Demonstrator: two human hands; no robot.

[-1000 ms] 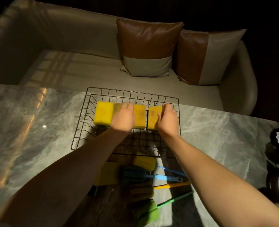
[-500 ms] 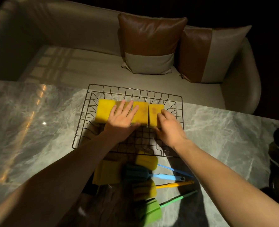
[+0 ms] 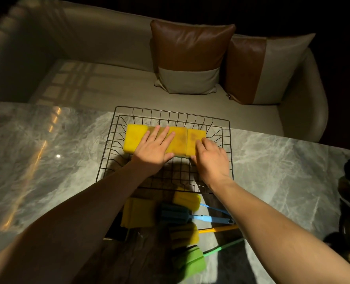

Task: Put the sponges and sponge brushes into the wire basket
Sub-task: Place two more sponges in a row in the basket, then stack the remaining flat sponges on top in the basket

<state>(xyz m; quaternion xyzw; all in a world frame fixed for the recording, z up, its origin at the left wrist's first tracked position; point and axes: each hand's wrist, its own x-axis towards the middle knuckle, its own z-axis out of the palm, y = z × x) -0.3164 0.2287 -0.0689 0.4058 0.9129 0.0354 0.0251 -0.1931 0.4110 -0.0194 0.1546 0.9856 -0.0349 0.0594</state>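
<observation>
Sponges [image 3: 165, 140] lie in a row at the far end of the basket [image 3: 230, 140], side by side and touching. They are yellow. It looks like three, but a hand hides part of the row, so the count is not sure.

The left hand [image 3: 155, 148] lies flat and open on top of the row, fingers spread, holding nothing. The right hand [image 3: 211, 158] has bent fingers that touch the near edge of the right sponge [image 3: 196, 138]. It does not seem to grip it, only to push it snug.

So the step looks like this: the person is tidying the row so more can fit.

More things wait on the table [image 3: 47, 150], just in front of the basket. One more sponge [image 3: 138, 212] lies there in the shade. Beside it lie four brushes: a yellow brush [image 3: 187, 198], a blue brush [image 3: 175, 214], a second yellow brush [image 3: 185, 233] and a green brush [image 3: 192, 261]. Their thin handles point to the right.

The task is about half done or less. Next, the hands need to let go, come back, and pick up the sponge or a brush. The brushes are long, so they may need to lie sideways in the near part of the basket.
</observation>
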